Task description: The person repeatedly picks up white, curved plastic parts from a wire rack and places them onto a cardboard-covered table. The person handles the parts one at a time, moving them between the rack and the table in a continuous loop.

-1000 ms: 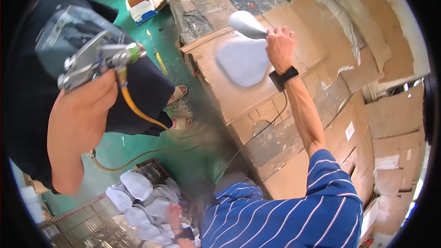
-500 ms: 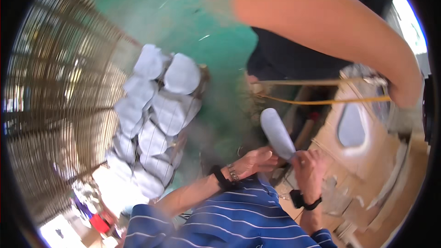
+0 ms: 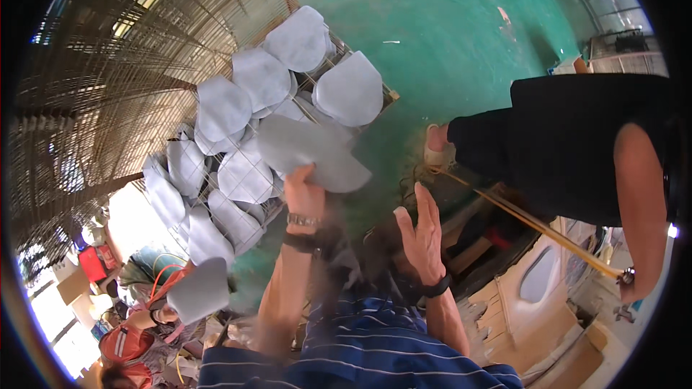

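A flat grey rounded piece point(image 3: 303, 148), slightly curved and smeared by motion, is gripped at its near edge by my left hand point(image 3: 304, 198). It hangs over the near right side of a rack laid with several similar grey pieces point(image 3: 349, 90), so I cannot tell whether it touches them. My right hand point(image 3: 422, 238) is raised to the right of it, fingers stretched and apart, with nothing in it. At the right, another such grey piece point(image 3: 537, 275) lies on a cardboard-coloured board point(image 3: 508, 302).
Tall mesh racks point(image 3: 166, 57) lean at the left. A person in black point(image 3: 569, 144) stands at the right, a hand by a long yellow strip point(image 3: 533, 227). At lower left another person point(image 3: 126, 346) holds a grey piece point(image 3: 200, 292). The floor point(image 3: 447, 36) is green.
The view has swung right-to-left toward the rack. The grey piece, earlier between both hands by the board, is now in my left hand near the rack; my right hand has let go and opened.
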Motion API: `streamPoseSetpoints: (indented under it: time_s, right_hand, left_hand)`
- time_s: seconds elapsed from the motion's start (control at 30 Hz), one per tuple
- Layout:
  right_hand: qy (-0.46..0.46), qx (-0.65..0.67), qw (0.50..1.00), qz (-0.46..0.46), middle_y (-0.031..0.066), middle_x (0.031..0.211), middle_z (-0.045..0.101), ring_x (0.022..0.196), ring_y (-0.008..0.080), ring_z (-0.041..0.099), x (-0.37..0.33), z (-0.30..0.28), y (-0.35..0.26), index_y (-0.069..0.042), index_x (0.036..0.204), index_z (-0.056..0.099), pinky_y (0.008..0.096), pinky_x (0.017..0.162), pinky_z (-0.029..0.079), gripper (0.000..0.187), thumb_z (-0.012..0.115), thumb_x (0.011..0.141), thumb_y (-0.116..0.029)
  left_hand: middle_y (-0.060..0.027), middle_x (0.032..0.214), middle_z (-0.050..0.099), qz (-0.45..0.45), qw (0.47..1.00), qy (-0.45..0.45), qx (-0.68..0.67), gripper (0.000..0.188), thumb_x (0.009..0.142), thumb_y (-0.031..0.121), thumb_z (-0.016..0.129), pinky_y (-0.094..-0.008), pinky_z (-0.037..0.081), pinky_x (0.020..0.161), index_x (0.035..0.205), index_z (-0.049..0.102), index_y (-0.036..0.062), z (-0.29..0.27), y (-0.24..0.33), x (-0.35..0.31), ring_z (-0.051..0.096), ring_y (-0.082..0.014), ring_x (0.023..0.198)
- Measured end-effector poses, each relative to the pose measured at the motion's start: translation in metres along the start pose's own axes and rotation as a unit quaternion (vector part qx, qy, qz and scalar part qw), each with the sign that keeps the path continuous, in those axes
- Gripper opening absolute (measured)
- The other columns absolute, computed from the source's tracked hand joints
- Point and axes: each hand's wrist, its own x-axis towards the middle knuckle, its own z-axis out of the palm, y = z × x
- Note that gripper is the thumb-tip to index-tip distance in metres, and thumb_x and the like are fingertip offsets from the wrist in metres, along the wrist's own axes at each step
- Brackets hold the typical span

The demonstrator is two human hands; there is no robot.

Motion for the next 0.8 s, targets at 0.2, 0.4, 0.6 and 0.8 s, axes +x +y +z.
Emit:
streamPoseSetpoints:
  time_s: [0.2,0.4,0.6,0.8]
  right_hand:
    - [-0.072,-0.088,0.993,0.034,0.0313,0.140,0.053,0.129,0.0468,0.050,-0.004,0.020,0.038,0.008,0.142,0.047,0.0497,0.110,0.040,0.060,0.066,0.096,-0.026]
    - [-0.146,-0.162,0.967,0.129,0.0268,0.140,0.054,0.129,0.0440,0.052,-0.047,0.052,0.112,0.001,0.142,0.051,0.0469,0.109,0.043,0.060,0.069,0.092,-0.026]
    - [-0.158,-0.157,0.960,0.171,0.0248,0.136,0.059,0.128,0.0416,0.054,-0.098,0.046,0.143,0.002,0.135,0.057,0.0465,0.108,0.045,0.056,0.072,0.088,-0.024]
    - [-0.203,-0.054,0.968,0.135,0.0231,0.130,0.064,0.121,0.0407,0.059,-0.121,0.000,0.141,0.003,0.131,0.060,0.0453,0.105,0.047,0.052,0.070,0.090,-0.026]
  left_hand:
    - [-0.0121,0.114,0.067,0.026,0.973,0.091,-0.212,0.020,0.086,-0.001,0.059,-0.0463,0.050,0.102,0.105,0.064,-0.0020,-0.022,-0.044,0.087,0.063,-0.0285,0.112]
    - [-0.0119,0.114,0.066,-0.043,0.976,0.194,-0.089,0.024,0.087,0.002,0.058,-0.0459,0.051,0.099,0.111,0.060,-0.0023,-0.120,-0.205,0.165,0.062,-0.0266,0.113]
    - [-0.0094,0.105,0.067,-0.348,0.927,0.119,-0.071,0.029,0.092,0.017,0.059,-0.0469,0.050,0.091,0.120,0.060,0.0065,-0.110,-0.256,0.162,0.062,-0.0280,0.110]
    - [-0.0017,0.089,0.064,-0.113,0.871,-0.254,0.405,0.021,0.092,0.027,0.059,-0.0404,0.051,0.070,0.111,0.065,0.0213,-0.196,-0.283,0.084,0.065,-0.0216,0.085]
